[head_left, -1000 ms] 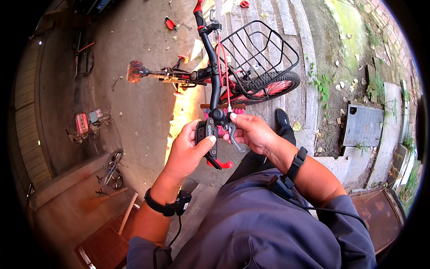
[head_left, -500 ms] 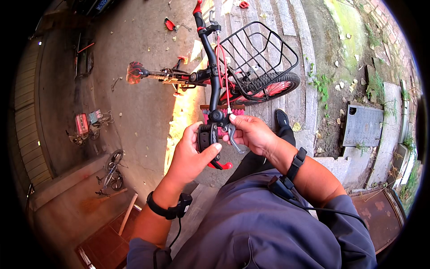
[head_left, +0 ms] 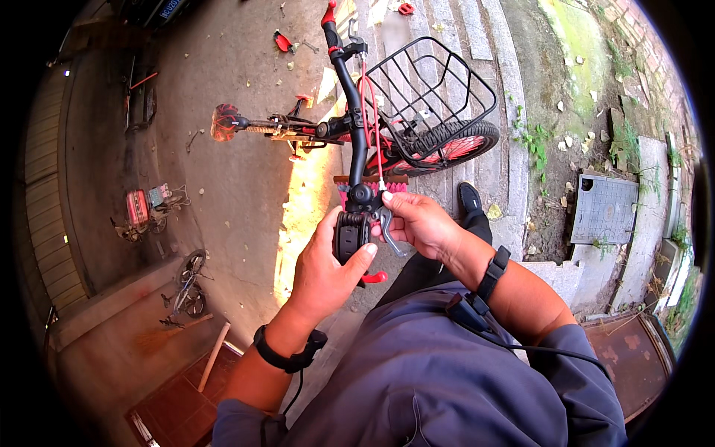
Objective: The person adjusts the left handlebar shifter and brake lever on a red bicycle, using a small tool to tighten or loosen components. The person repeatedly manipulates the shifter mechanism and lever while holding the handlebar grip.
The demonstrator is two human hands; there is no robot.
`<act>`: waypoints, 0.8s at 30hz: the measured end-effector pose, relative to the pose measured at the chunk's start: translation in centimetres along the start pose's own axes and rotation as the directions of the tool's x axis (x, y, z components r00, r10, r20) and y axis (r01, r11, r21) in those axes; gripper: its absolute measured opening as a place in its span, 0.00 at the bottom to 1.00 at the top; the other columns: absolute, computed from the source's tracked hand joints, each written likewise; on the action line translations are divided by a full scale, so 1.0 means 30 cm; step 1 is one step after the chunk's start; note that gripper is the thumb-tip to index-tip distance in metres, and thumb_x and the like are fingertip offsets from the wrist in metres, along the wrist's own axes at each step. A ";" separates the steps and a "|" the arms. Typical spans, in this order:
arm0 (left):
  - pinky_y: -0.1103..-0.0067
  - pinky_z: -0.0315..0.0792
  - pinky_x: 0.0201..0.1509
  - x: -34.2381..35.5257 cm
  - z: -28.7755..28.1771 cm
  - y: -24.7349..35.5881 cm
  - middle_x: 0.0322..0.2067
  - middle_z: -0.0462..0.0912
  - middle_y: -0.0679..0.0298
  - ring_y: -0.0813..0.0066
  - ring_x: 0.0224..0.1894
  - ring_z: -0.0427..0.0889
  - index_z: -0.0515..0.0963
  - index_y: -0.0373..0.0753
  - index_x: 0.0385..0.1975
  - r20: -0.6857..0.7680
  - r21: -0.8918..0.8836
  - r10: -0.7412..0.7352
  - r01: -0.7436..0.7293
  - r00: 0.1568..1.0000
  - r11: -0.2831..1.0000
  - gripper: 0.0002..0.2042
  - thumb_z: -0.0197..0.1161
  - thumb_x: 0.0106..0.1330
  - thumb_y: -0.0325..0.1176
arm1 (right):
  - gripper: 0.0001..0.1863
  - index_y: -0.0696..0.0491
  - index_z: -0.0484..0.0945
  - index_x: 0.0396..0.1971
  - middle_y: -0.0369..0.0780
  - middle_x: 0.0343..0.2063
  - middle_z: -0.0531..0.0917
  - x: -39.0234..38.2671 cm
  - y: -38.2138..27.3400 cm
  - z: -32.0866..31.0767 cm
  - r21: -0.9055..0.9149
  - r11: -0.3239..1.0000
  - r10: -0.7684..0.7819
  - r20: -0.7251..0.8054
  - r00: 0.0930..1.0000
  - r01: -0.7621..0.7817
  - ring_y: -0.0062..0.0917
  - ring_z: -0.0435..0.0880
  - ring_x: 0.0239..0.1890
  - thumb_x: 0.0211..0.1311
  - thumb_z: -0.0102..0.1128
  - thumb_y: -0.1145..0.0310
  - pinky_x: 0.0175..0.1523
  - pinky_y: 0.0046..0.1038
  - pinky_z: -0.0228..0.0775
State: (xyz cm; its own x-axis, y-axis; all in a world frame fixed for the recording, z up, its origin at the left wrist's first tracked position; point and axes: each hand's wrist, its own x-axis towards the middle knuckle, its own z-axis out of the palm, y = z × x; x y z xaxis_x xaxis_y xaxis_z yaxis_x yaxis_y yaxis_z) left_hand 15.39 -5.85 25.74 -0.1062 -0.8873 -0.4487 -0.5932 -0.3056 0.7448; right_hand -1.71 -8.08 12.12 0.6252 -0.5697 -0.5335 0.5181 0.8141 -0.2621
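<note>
The black handlebar (head_left: 359, 158) of a small bicycle points toward me, its near end tipped by a red lever-end piece (head_left: 375, 277). My left hand (head_left: 324, 276) wraps round a black oblong piece (head_left: 349, 238) beside this end. It resembles a folded multi-tool, but I cannot tell its kind for sure. My right hand (head_left: 424, 227) pinches the silver brake lever (head_left: 387, 229) at its clamp, thumb on top near the red brake cable (head_left: 378, 160). Some fingers of both hands are hidden behind the parts.
A black wire basket (head_left: 436, 93) hangs over the front wheel (head_left: 469, 141); the saddle (head_left: 226, 123) lies to the left. Loose red parts (head_left: 282, 41) and a wrench (head_left: 309, 46) rest on the concrete beyond. My shoe (head_left: 468, 197) stands right of the handlebar, near stone steps.
My left hand has shifted slightly right and turned the black oblong piece, so its broad side now faces up. My right hand stays at the brake lever.
</note>
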 end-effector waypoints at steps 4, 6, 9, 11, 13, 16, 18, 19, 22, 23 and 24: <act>0.76 0.76 0.50 0.028 -0.048 0.024 0.45 0.81 0.55 0.73 0.44 0.81 0.64 0.27 0.66 0.016 0.306 0.055 -0.057 0.998 0.950 0.32 0.68 0.63 0.33 | 0.15 0.51 0.80 0.42 0.37 0.35 0.88 0.002 0.005 -0.002 0.001 1.000 -0.001 -0.013 1.000 0.001 0.20 0.88 0.35 0.75 0.54 0.54 0.41 0.22 0.81; 0.75 0.76 0.51 0.042 -0.064 0.039 0.44 0.81 0.55 0.72 0.43 0.81 0.66 0.28 0.65 0.023 0.327 0.020 -0.027 1.000 0.945 0.32 0.67 0.62 0.33 | 0.15 0.51 0.80 0.41 0.37 0.36 0.88 0.003 0.005 -0.003 0.001 1.000 -0.004 -0.010 1.000 0.004 0.20 0.88 0.35 0.75 0.54 0.54 0.40 0.22 0.81; 0.75 0.76 0.50 0.045 -0.083 0.042 0.44 0.82 0.53 0.69 0.42 0.82 0.67 0.30 0.65 0.044 0.400 0.062 -0.074 0.997 0.914 0.32 0.66 0.60 0.33 | 0.15 0.51 0.79 0.41 0.37 0.36 0.88 0.003 0.007 -0.001 0.000 1.000 -0.004 -0.015 1.000 0.004 0.20 0.88 0.35 0.75 0.54 0.54 0.40 0.22 0.81; 0.75 0.76 0.50 0.049 -0.092 0.045 0.44 0.82 0.53 0.69 0.42 0.82 0.67 0.29 0.64 0.067 0.453 0.078 -0.100 0.995 0.886 0.31 0.66 0.61 0.33 | 0.15 0.51 0.79 0.41 0.37 0.36 0.88 0.005 0.009 0.001 0.006 1.000 -0.005 -0.015 1.000 0.005 0.20 0.88 0.35 0.75 0.54 0.54 0.40 0.21 0.81; 0.73 0.76 0.50 0.056 -0.094 0.064 0.42 0.82 0.53 0.67 0.42 0.83 0.68 0.29 0.63 0.074 0.417 0.019 -0.048 0.997 0.908 0.31 0.66 0.60 0.35 | 0.15 0.51 0.79 0.41 0.37 0.37 0.88 0.004 0.008 0.000 0.004 1.000 -0.007 -0.016 1.000 0.007 0.20 0.88 0.35 0.75 0.54 0.54 0.40 0.21 0.81; 0.71 0.77 0.48 0.060 -0.087 0.089 0.38 0.83 0.54 0.65 0.40 0.84 0.71 0.30 0.60 0.064 0.259 -0.128 0.107 0.990 0.960 0.28 0.66 0.61 0.37 | 0.16 0.53 0.79 0.49 0.39 0.39 0.88 0.011 0.014 -0.016 0.005 1.000 -0.004 -0.012 1.000 0.004 0.22 0.88 0.36 0.76 0.54 0.56 0.43 0.24 0.82; 0.73 0.77 0.46 0.051 -0.082 0.051 0.35 0.83 0.56 0.68 0.36 0.83 0.72 0.31 0.58 0.037 0.203 -0.154 0.144 0.987 0.969 0.26 0.65 0.62 0.37 | 0.17 0.54 0.78 0.52 0.40 0.40 0.88 0.014 0.013 -0.015 0.003 1.000 -0.002 -0.011 1.000 0.002 0.23 0.88 0.37 0.76 0.54 0.57 0.44 0.25 0.82; 0.73 0.77 0.45 0.046 -0.079 0.046 0.34 0.84 0.57 0.68 0.36 0.83 0.73 0.31 0.57 0.043 0.159 -0.171 0.162 0.984 0.974 0.25 0.64 0.63 0.37 | 0.17 0.54 0.78 0.52 0.40 0.39 0.88 0.013 0.013 -0.011 -0.001 1.000 0.001 -0.017 1.000 -0.001 0.23 0.88 0.36 0.76 0.54 0.57 0.44 0.25 0.82; 0.76 0.76 0.43 0.042 -0.069 0.046 0.35 0.83 0.59 0.73 0.36 0.82 0.73 0.28 0.57 0.063 0.079 -0.197 0.192 0.978 0.978 0.23 0.63 0.66 0.35 | 0.17 0.54 0.79 0.52 0.40 0.39 0.88 0.013 0.017 -0.012 0.001 1.000 -0.006 -0.014 1.000 0.006 0.23 0.88 0.36 0.76 0.53 0.57 0.43 0.25 0.82; 0.77 0.76 0.43 0.047 -0.068 0.053 0.37 0.83 0.60 0.76 0.37 0.80 0.71 0.26 0.58 0.068 0.086 -0.192 0.186 0.979 0.979 0.24 0.63 0.67 0.35 | 0.17 0.54 0.79 0.51 0.40 0.39 0.88 0.013 0.017 -0.013 0.004 1.000 -0.011 -0.011 1.000 0.011 0.23 0.88 0.36 0.76 0.53 0.57 0.43 0.24 0.82; 0.79 0.76 0.43 0.052 -0.069 0.060 0.39 0.82 0.62 0.80 0.39 0.79 0.70 0.23 0.59 0.073 0.093 -0.186 0.179 0.980 0.979 0.25 0.63 0.69 0.34 | 0.15 0.52 0.79 0.48 0.39 0.38 0.88 0.014 0.016 -0.011 0.004 1.000 -0.012 -0.012 1.000 0.012 0.22 0.88 0.36 0.76 0.54 0.56 0.41 0.23 0.81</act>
State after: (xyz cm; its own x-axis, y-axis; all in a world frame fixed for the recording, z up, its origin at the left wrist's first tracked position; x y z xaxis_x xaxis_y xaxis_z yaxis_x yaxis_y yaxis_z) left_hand 15.80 -8.50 27.41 -0.0514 -0.7874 -0.6142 -0.6741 -0.4264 0.6031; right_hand -1.40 -7.90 11.52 0.6117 -0.5781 -0.5401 0.5279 0.8067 -0.2656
